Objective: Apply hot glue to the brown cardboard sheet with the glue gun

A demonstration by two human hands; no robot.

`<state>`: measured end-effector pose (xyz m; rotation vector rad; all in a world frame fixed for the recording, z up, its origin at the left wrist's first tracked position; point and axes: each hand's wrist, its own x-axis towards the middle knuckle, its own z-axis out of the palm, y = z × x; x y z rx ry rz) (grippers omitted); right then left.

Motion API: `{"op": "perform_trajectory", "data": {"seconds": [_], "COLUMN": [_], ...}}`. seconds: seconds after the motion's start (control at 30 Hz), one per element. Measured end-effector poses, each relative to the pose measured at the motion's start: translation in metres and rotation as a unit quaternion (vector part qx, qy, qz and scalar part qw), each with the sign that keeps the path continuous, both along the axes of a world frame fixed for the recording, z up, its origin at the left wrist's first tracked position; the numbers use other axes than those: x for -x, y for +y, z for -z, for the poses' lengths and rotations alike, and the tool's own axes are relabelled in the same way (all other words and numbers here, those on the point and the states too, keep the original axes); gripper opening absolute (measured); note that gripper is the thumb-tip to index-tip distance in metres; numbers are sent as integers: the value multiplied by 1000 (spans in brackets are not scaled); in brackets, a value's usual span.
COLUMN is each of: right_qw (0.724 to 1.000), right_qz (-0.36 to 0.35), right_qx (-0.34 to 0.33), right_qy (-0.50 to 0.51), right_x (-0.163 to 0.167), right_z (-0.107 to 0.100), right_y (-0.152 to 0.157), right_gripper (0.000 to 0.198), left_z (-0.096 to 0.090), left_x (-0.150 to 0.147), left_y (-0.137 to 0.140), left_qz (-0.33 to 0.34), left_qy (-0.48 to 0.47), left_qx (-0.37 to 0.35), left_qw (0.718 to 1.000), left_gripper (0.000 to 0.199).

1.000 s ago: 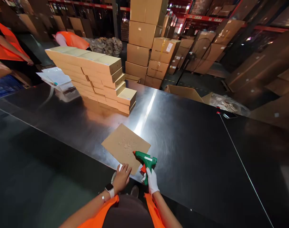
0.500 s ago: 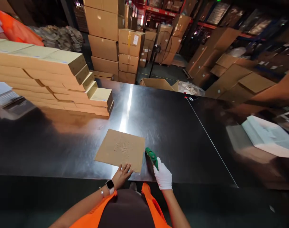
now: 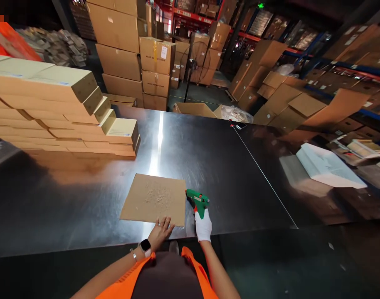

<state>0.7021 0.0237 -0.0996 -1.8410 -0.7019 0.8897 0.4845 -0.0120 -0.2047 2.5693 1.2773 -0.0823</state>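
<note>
A flat piece of brown cardboard [image 3: 132, 207] lies on the dark, shiny table [image 3: 227, 166], its middle covered with a rough, lumpy patch. My bare left hand [image 3: 161, 231] rests on its near edge with the fingers spread. In a white glove, my right hand [image 3: 203, 226] grips the handle of a green glue gun [image 3: 198, 198]. The gun's nozzle points left, close by the cardboard's right edge; whether it touches cannot be made out.
Long flat cartons [image 3: 80, 85] are piled at the table's left. A white foam-like block [image 3: 330, 166] sits at the right, and a phone [image 3: 240, 126] lies by the far edge. Behind stand stacked boxes [image 3: 118, 33] and a fan [image 3: 192, 64]. An orange-clad person [image 3: 13, 45] shows at far left.
My right hand has turned the glue gun so its side shows and its nozzle points left toward the cardboard. My left hand stays on the cardboard. The camera view has shifted right.
</note>
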Motion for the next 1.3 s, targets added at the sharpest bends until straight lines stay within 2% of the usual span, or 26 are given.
{"op": "perform_trajectory", "data": {"seconds": [0.1, 0.2, 0.27, 0.3, 0.33, 0.43, 0.47, 0.5, 0.53, 0.6, 0.77, 0.83, 0.93, 1.07, 1.23, 1.3], "right_qw": [994, 976, 951, 922, 879, 695, 657, 635, 625, 633, 688, 692, 685, 657, 673, 674], "right_qz": [41, 31, 12, 3, -5, -24, -29, -35, -39, -42, -29, -21, -15, -27, -82, -114], "right_qx": [-37, -47, -44, -48, -56, -94, -102, -107, -111, -109, -94, -92, -85, -76, -47, -41], "right_qy": [91, 209, 307, 383, 474, 713, 747, 764, 771, 765, 719, 715, 724, 749, 734, 729], "right_x": [-8, -12, -13, -14, -15, -15, -14, -13, -11, -9, -4, -1, 4, 12, 23, 27], "right_z": [-14, -28, -35, -37, -38, -39, -39, -39, -40, -44, -56, -59, -64, -72, -81, -83], "right_y": [-12, -27, -37, -42, -47, -60, -63, -65, -67, -70, -74, -74, -75, -73, -70, -70], "right_gripper": [48, 54, 59, 58, 55, 45, 43, 41, 40, 38, 35, 35, 35, 36, 40, 43], "left_z": [6, 5, 1, -1, -3, -9, -10, -10, -11, -14, -33, -45, -70, -121, -204, -229], "left_x": [5, 11, 18, 21, 25, 34, 36, 37, 38, 39, 41, 41, 35, 11, -27, -38], "left_y": [-1, -5, -9, -12, -14, -19, -20, -20, -20, -18, -13, -11, -5, 14, 48, 57], "left_qz": [8, 29, 49, 59, 69, 87, 90, 94, 97, 101, 76, 40, -13, -74, -119, -133], "left_qy": [-6, -13, -19, -24, -29, -47, -53, -61, -70, -88, -133, -154, -201, -318, -468, -510], "left_qx": [-10, -25, -39, -47, -53, -66, -67, -66, -64, -54, -19, -9, 8, 19, 5, -3], "left_qw": [1000, 999, 998, 997, 996, 993, 992, 992, 991, 989, 988, 987, 980, 945, 876, 850], "left_gripper": [64, 62, 58, 56, 53, 45, 43, 42, 41, 40, 44, 40, 27, 27, 26, 28]}}
